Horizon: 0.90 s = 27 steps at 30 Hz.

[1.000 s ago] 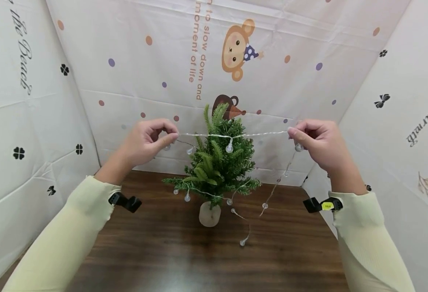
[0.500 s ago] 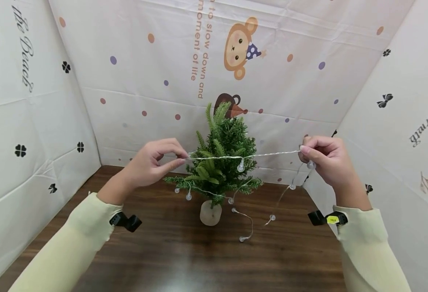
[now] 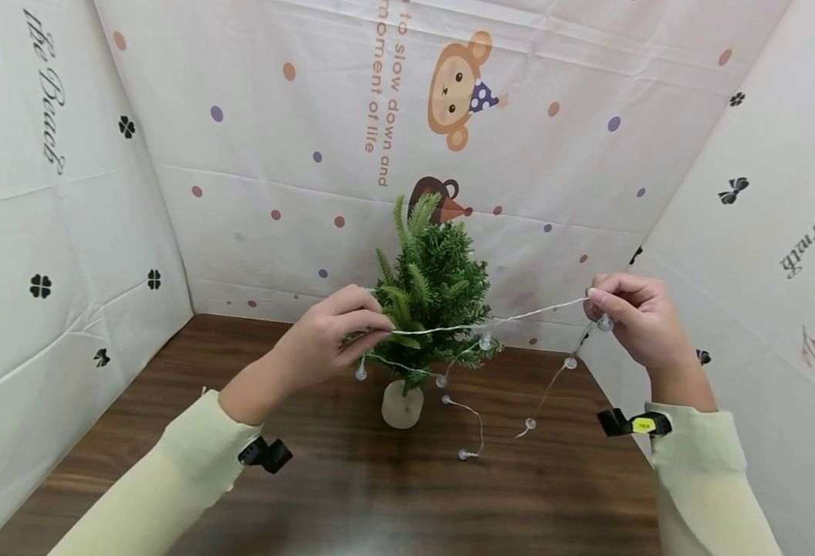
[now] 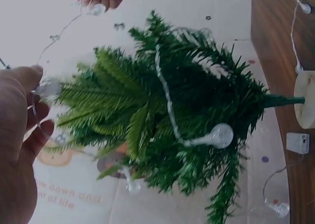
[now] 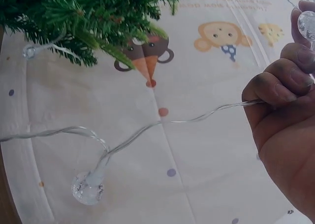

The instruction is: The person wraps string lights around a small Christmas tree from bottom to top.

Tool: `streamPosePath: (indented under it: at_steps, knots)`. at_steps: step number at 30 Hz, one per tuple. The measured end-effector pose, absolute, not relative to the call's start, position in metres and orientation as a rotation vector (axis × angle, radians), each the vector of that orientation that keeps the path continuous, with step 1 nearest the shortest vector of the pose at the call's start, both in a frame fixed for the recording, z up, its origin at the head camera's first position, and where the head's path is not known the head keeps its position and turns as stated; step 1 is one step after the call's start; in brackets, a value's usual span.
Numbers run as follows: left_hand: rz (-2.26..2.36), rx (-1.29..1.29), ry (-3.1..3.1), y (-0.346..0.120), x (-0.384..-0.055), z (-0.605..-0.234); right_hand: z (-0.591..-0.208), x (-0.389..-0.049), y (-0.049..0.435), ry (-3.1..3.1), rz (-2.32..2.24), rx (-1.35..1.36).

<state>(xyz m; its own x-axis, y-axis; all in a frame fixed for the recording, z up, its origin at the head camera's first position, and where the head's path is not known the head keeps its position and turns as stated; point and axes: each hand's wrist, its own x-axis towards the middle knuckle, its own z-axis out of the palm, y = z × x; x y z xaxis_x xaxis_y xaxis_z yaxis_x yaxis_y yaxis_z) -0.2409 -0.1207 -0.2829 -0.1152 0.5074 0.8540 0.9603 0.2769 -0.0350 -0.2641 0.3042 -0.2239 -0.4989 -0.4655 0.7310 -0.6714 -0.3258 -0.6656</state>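
A small artificial Christmas tree (image 3: 445, 278) stands upright on a pale round base (image 3: 403, 405). Clear round bulbs hang along a thin-wired string light (image 3: 532, 313). My left hand (image 3: 331, 336) pinches the wire in front of the tree's left side, and behind that hand part of the lower branches is hidden. Off to the tree's right, my right hand (image 3: 633, 320) pinches the same wire, with a bulb (image 3: 605, 322) just under its fingers. Between the hands the wire crosses in front of the tree, sloping up to the right. Another length of it lies on the lower branches.
A loose end with a bulb (image 3: 464, 455) lies on the brown wooden table (image 3: 352, 494). In the left wrist view a small white box (image 4: 298, 143) with a wire sits behind the tree base. Printed white cloth (image 3: 255, 154) encloses the back and both sides.
Both hands have come lower and shifted right, the left one further, now in front of the tree. The wire between them has dropped from the upper tree to its lower half and tilts more.
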Motion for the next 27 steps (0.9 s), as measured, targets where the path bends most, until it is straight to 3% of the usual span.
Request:
streamPosePath:
  at_steps: [14,27]
  knots:
    - [-0.482,-1.156,-1.756,-0.097,-0.24,-0.287,-0.222,-0.273,0.323,-1.94,1.832,1.168]
    - [-0.387,-1.045,-1.778,-0.08,-0.235,-0.268,-0.208,-0.301,0.326,-2.437,1.333,0.743]
